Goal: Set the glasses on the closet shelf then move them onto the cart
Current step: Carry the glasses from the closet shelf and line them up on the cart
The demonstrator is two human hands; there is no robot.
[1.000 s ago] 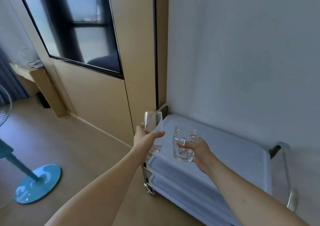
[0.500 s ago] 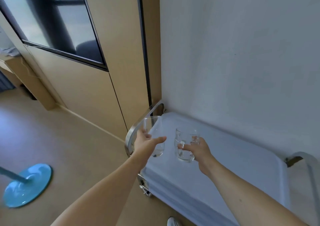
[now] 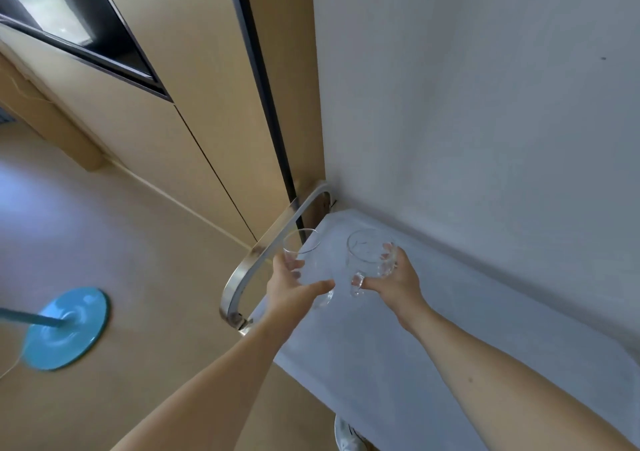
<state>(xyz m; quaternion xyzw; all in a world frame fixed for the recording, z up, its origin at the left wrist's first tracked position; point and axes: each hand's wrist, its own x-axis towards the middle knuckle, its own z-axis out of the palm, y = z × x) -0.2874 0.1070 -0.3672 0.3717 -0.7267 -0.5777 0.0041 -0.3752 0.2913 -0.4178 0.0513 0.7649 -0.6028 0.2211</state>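
Both arms reached out over the white top of the cart [image 3: 398, 364], which stood against a pale wall [image 3: 485, 104]. The left hand [image 3: 291, 286] was wrapped around a plain clear glass [image 3: 304, 263], thumb across its near side, holding it upright by the cart's left edge, beside the curved metal handle [image 3: 256, 260]. The right hand [image 3: 393, 279] gripped a second clear glass with a small handle [image 3: 367, 260], fingers curled round its far side. The two glasses were close together but apart; whether either touched the cart top could not be told. A blue round fan base [image 3: 64, 329] sat on the tan floor [image 3: 138, 260] to the left
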